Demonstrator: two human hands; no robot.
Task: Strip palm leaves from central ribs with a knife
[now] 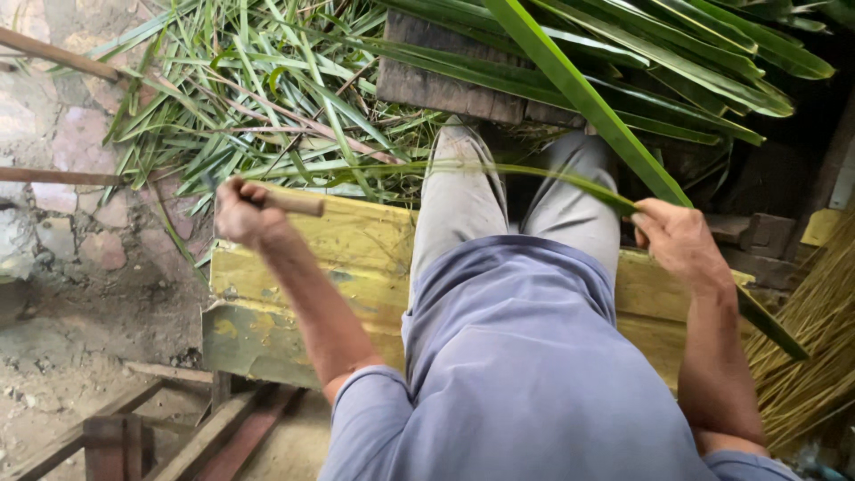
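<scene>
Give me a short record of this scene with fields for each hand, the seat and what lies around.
left hand: closed on a wooden handle; the tool's working end cannot be made out
right hand: grips a long green leaf stretched across the knees
seat: yellow wooden bench
ahead: pile of cut green leaves
right side: bundle of dry straw-coloured stalks

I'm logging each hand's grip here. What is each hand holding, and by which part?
The left hand grips a tool by its wooden handle. The right hand pinches a long green leaf partway along its length.
</scene>
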